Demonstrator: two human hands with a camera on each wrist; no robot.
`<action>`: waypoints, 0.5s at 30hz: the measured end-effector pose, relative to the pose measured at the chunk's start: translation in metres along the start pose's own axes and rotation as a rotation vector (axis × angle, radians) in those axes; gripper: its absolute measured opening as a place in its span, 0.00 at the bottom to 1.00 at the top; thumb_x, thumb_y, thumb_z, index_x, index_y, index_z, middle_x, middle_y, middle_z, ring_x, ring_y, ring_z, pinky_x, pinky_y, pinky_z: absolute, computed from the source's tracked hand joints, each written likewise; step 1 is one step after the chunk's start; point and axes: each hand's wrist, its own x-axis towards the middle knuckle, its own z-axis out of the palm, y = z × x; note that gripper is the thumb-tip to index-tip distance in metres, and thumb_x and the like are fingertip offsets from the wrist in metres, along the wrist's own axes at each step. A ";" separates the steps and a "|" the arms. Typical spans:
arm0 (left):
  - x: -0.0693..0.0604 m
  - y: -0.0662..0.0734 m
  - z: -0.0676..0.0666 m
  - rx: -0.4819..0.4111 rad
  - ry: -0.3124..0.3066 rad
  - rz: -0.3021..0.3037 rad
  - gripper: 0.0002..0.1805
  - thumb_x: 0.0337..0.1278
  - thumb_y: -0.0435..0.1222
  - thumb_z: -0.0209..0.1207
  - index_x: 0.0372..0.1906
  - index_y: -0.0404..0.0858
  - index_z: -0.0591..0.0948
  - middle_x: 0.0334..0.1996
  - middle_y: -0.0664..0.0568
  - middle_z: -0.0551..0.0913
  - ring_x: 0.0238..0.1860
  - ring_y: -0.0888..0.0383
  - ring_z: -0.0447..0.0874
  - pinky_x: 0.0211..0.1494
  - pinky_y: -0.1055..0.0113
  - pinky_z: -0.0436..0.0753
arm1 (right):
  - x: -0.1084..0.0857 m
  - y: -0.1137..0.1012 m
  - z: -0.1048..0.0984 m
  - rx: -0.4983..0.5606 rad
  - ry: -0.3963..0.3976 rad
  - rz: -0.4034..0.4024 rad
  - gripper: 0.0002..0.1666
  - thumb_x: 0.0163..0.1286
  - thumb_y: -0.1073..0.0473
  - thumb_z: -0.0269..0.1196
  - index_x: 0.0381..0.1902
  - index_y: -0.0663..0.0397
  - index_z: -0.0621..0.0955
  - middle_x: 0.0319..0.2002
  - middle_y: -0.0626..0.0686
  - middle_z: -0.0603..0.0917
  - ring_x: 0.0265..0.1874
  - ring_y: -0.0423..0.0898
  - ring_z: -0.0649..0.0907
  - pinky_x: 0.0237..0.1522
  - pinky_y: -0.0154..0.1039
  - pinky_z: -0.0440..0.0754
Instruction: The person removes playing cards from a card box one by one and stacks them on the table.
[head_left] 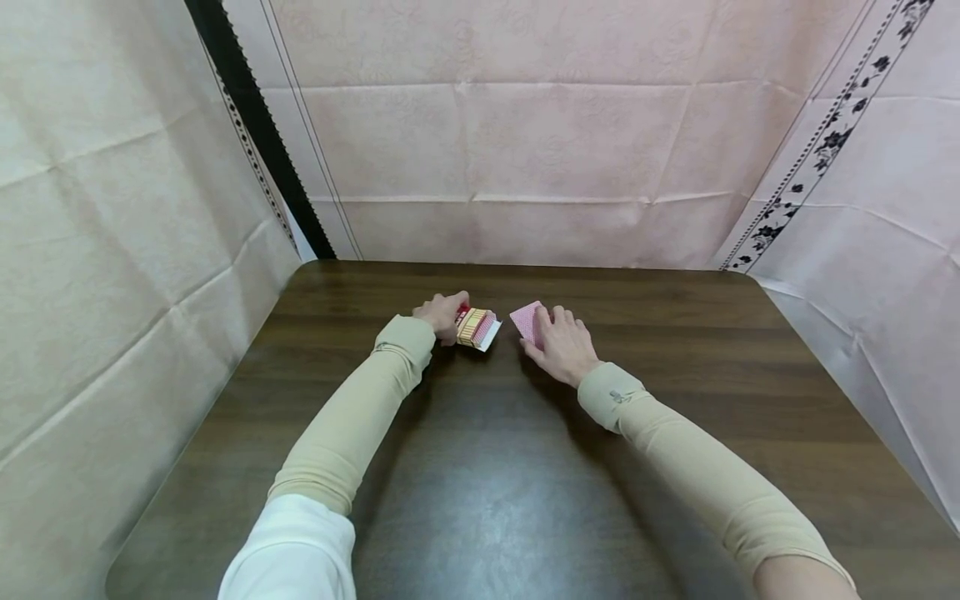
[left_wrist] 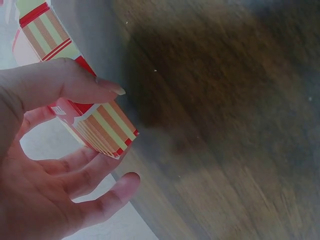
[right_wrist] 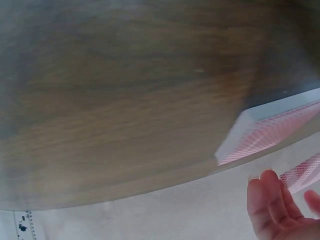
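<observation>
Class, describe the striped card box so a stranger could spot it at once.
Start at the dark wooden table and look toward the middle of its far edge. There, the person's left hand holds the striped card box. Its cream, tan and red colouring sets it apart from the pink-patterned playing cards in the right hand.

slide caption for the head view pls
At a brown table, the left hand grips a striped box; the right hand holds a flat pink piece.

striped box [left_wrist: 109,124] partly hidden, pink card [right_wrist: 304,173] cropped at right
</observation>
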 end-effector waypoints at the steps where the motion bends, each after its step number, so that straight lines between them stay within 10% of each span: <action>1: 0.000 0.000 0.000 0.000 0.001 -0.001 0.37 0.35 0.23 0.65 0.55 0.51 0.66 0.50 0.44 0.72 0.46 0.46 0.71 0.46 0.51 0.72 | 0.000 0.002 0.000 -0.004 0.009 0.012 0.38 0.64 0.40 0.59 0.62 0.58 0.66 0.44 0.64 0.75 0.44 0.59 0.75 0.46 0.53 0.75; 15: -0.004 0.001 -0.003 -0.014 0.004 -0.006 0.37 0.35 0.24 0.65 0.55 0.51 0.66 0.49 0.44 0.72 0.45 0.46 0.71 0.43 0.52 0.72 | -0.008 0.015 0.003 -0.051 -0.002 0.195 0.28 0.65 0.42 0.56 0.48 0.62 0.72 0.40 0.65 0.74 0.40 0.61 0.76 0.37 0.54 0.76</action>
